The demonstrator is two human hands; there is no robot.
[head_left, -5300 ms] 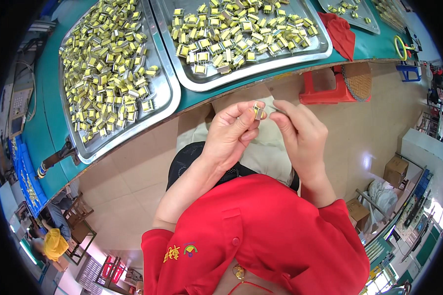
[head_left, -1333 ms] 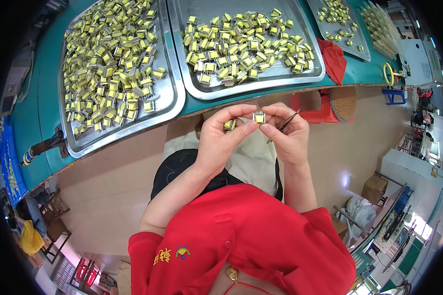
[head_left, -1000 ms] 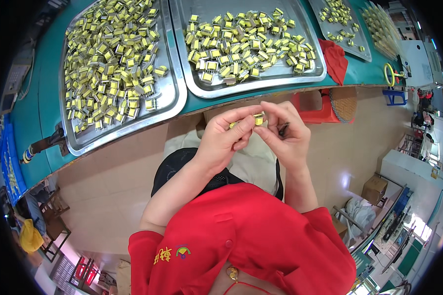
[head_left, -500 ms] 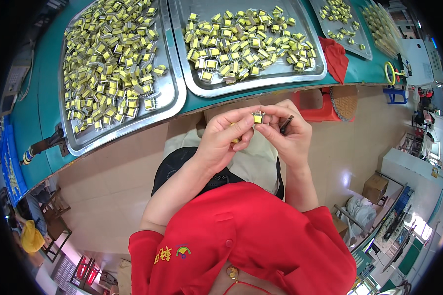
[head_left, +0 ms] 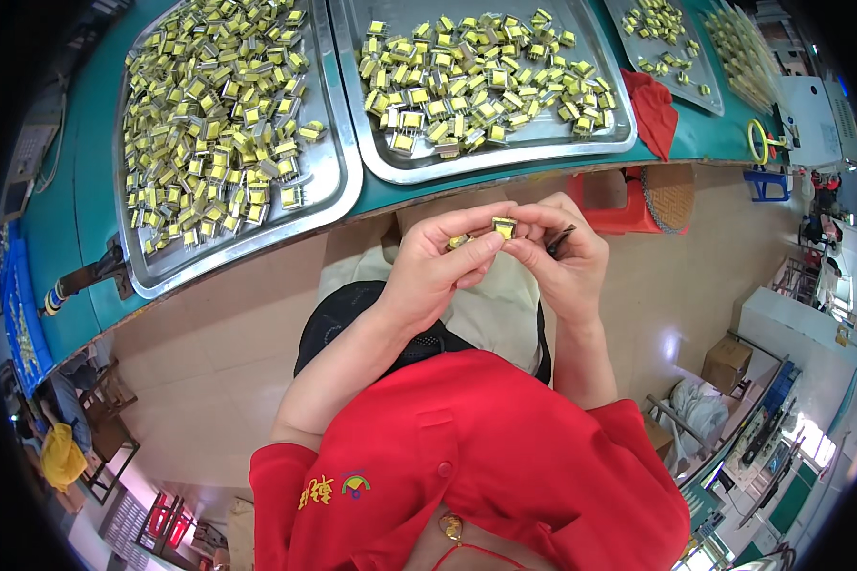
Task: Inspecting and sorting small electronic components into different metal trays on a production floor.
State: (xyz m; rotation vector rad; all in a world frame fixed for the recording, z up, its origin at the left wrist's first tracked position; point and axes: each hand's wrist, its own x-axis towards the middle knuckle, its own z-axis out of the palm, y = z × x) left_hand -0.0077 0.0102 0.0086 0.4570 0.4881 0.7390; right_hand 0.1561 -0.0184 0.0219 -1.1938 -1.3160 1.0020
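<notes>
A small yellow component [head_left: 504, 228] sits between the two hands, pinched at the fingertips where they meet. The left hand [head_left: 435, 266] grips it with thumb and forefinger, and a second yellow piece [head_left: 459, 242] shows partly in its curled fingers, the rest covered. The right hand [head_left: 573, 262] closes on the component's other side and also holds a slim dark tool [head_left: 560, 240], perhaps tweezers, its lower end hidden. Beyond, on the green worktop [head_left: 376, 202], stand a left tray [head_left: 345, 190] and a middle tray [head_left: 409, 175] of similar components, both cut off by the upper edge.
</notes>
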